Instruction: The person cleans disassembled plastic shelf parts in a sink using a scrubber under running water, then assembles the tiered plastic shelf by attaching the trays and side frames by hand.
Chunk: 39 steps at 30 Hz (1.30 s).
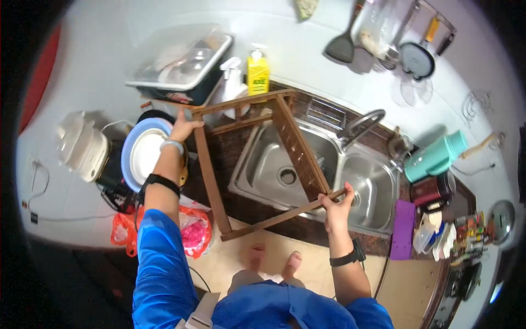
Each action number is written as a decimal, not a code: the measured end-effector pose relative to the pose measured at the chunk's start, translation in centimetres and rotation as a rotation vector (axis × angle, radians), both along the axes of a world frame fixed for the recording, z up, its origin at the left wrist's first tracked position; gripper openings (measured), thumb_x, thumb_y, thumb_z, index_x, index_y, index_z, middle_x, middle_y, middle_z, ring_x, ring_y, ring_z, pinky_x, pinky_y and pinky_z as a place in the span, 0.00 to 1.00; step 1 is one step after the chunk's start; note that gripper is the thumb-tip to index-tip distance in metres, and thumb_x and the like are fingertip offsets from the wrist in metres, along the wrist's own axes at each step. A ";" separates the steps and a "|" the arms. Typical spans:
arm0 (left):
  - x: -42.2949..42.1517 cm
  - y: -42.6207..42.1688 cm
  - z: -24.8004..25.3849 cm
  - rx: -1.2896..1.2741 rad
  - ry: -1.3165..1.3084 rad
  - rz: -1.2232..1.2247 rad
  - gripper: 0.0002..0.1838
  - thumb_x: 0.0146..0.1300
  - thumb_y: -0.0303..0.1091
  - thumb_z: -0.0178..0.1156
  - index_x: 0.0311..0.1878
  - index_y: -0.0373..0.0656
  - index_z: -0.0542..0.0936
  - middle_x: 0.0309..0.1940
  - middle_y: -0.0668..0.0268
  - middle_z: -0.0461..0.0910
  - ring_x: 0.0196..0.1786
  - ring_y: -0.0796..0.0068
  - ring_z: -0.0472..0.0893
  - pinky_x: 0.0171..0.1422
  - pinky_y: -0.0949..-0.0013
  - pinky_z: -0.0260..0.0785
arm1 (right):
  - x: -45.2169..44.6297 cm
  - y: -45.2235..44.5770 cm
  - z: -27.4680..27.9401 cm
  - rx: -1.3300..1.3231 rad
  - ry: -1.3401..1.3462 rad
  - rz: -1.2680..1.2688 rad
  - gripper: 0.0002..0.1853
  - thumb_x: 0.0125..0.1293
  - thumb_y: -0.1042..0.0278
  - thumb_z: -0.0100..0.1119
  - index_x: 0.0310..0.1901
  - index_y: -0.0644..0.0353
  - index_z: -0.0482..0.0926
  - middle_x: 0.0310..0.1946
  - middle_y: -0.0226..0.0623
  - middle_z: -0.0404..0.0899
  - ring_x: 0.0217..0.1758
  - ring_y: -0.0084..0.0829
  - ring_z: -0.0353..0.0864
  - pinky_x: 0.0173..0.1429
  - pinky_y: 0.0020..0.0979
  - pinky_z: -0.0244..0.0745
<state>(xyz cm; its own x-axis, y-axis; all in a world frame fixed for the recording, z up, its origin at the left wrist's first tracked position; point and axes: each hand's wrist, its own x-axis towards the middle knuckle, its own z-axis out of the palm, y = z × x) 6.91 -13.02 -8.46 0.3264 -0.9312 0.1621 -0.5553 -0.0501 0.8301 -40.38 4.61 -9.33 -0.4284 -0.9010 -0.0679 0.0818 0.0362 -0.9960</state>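
Observation:
A brown wooden frame [211, 170], with a wide panel along one side, is held up tilted over the counter edge and the steel double sink [263, 175]. My left hand [184, 127] grips its upper left corner, fingers closed round the wood. My right hand [337, 207] pinches the end of a bar at its lower right corner. The frame's lower left corner hangs over the floor. Part of the larger basin shows through the frame.
Beside my left arm are stacked basins [147, 151] and a white appliance [85, 148]. Behind stand a lidded tub [181, 71], a spray bottle [233, 82] and a yellow bottle [258, 74]. A faucet [361, 122], teal thermos [435, 156] and purple board [403, 229] are right.

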 end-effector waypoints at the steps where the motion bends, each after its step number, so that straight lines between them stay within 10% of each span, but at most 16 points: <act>1: -1.3 0.8 1.6 0.146 0.218 -0.100 0.43 0.48 0.38 0.68 0.68 0.37 0.60 0.58 0.57 0.72 0.59 0.61 0.72 0.61 0.60 0.64 | 0.0 1.1 1.0 0.006 -0.005 0.000 0.42 0.50 0.86 0.64 0.64 0.56 0.53 0.41 0.40 0.68 0.37 0.29 0.75 0.41 0.30 0.74; 3: -2.2 1.8 1.8 0.290 0.527 -0.229 0.34 0.53 0.31 0.60 0.67 0.50 0.65 0.55 0.69 0.74 0.50 0.74 0.74 0.52 0.60 0.66 | -0.1 2.6 2.3 0.025 -0.046 0.005 0.43 0.47 0.89 0.61 0.64 0.56 0.53 0.46 0.41 0.66 0.41 0.29 0.75 0.43 0.29 0.73; 10: -3.8 10.6 1.1 -0.130 0.262 -0.163 0.23 0.55 0.27 0.65 0.55 0.35 0.74 0.49 0.60 0.78 0.54 0.68 0.75 0.62 0.68 0.65 | -0.2 5.7 4.3 -0.038 0.122 -0.093 0.46 0.41 0.89 0.54 0.66 0.55 0.52 0.60 0.42 0.59 0.61 0.38 0.63 0.62 0.35 0.66; 11: -5.0 12.5 3.0 -0.177 0.257 -0.078 0.21 0.57 0.27 0.62 0.55 0.35 0.75 0.50 0.61 0.78 0.54 0.67 0.75 0.63 0.67 0.64 | -0.9 5.1 0.7 -0.213 0.559 -0.173 0.46 0.42 0.88 0.54 0.67 0.55 0.51 0.59 0.41 0.59 0.62 0.39 0.62 0.65 0.37 0.63; 15: -0.3 16.8 8.6 -0.284 0.129 0.077 0.21 0.64 0.31 0.59 0.59 0.35 0.72 0.56 0.59 0.75 0.55 0.69 0.73 0.63 0.68 0.62 | 0.3 5.6 4.0 -0.343 0.033 -0.097 0.49 0.50 0.86 0.60 0.70 0.54 0.43 0.56 0.42 0.60 0.56 0.31 0.66 0.54 0.30 0.72; 17: -0.1 19.9 10.2 -0.435 0.262 0.103 0.21 0.65 0.31 0.59 0.59 0.36 0.70 0.55 0.58 0.74 0.55 0.69 0.73 0.62 0.67 0.63 | 0.1 7.4 9.2 -0.432 -0.076 -0.041 0.50 0.53 0.84 0.63 0.71 0.60 0.38 0.67 0.46 0.51 0.65 0.36 0.63 0.64 0.36 0.66; 25: -11.7 27.8 0.9 -0.354 0.370 -0.110 0.17 0.57 0.22 0.61 0.47 0.45 0.69 0.39 0.72 0.69 0.41 0.80 0.67 0.48 0.77 0.62 | -6.2 7.2 15.8 -0.831 -0.055 -0.066 0.37 0.58 0.82 0.61 0.68 0.64 0.55 0.58 0.38 0.70 0.54 0.24 0.73 0.60 0.29 0.70; 28: -12.7 27.6 -13.5 -0.170 0.265 -0.147 0.14 0.56 0.19 0.59 0.41 0.45 0.67 0.36 0.72 0.68 0.38 0.80 0.68 0.43 0.74 0.68 | -8.2 8.8 16.5 -0.797 0.185 -0.056 0.29 0.57 0.84 0.58 0.61 0.63 0.66 0.52 0.36 0.74 0.46 0.25 0.79 0.53 0.28 0.74; 33: -18.5 31.6 -6.8 0.109 0.246 -0.329 0.17 0.52 0.16 0.54 0.46 0.38 0.70 0.47 0.66 0.75 0.45 0.75 0.74 0.51 0.71 0.68 | -15.3 7.6 10.2 -0.744 0.333 -0.163 0.27 0.55 0.80 0.63 0.59 0.62 0.70 0.52 0.37 0.76 0.54 0.30 0.76 0.60 0.35 0.71; 34: -16.6 30.7 -8.2 0.058 0.591 -0.517 0.24 0.50 0.15 0.51 0.54 0.36 0.71 0.54 0.63 0.75 0.54 0.73 0.74 0.59 0.70 0.66 | -15.8 8.0 10.9 -0.665 0.254 -0.096 0.27 0.56 0.80 0.63 0.60 0.64 0.70 0.53 0.37 0.76 0.56 0.30 0.74 0.62 0.34 0.69; 35: -14.5 30.2 -7.3 0.232 0.380 -0.370 0.28 0.55 0.22 0.52 0.63 0.35 0.69 0.62 0.59 0.71 0.65 0.68 0.69 0.69 0.67 0.60 | -15.6 8.7 11.7 -0.558 0.242 -0.029 0.28 0.60 0.77 0.57 0.64 0.66 0.66 0.61 0.40 0.71 0.63 0.31 0.69 0.66 0.33 0.65; 38: -11.8 22.2 -1.6 -0.336 0.545 -0.449 0.36 0.65 0.49 0.50 0.69 0.32 0.60 0.70 0.56 0.60 0.72 0.62 0.58 0.76 0.61 0.45 | -17.5 7.9 11.7 -0.519 0.175 0.125 0.19 0.58 0.75 0.55 0.52 0.67 0.75 0.64 0.47 0.68 0.65 0.35 0.68 0.67 0.35 0.62; 39: -16.0 24.9 8.0 -0.390 0.554 -0.398 0.35 0.71 0.58 0.43 0.69 0.38 0.62 0.65 0.63 0.66 0.66 0.68 0.65 0.69 0.62 0.57 | -17.2 8.0 12.3 -0.501 0.190 0.155 0.15 0.57 0.75 0.55 0.48 0.67 0.77 0.64 0.48 0.67 0.66 0.36 0.67 0.68 0.36 0.61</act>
<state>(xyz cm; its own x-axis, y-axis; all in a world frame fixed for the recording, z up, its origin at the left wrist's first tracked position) -9.09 11.92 -0.50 0.1090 -0.9044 0.4126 0.0299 0.4178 0.9080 -57.59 12.62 2.96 -0.2514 -0.8568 0.4503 -0.0700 -0.4479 -0.8913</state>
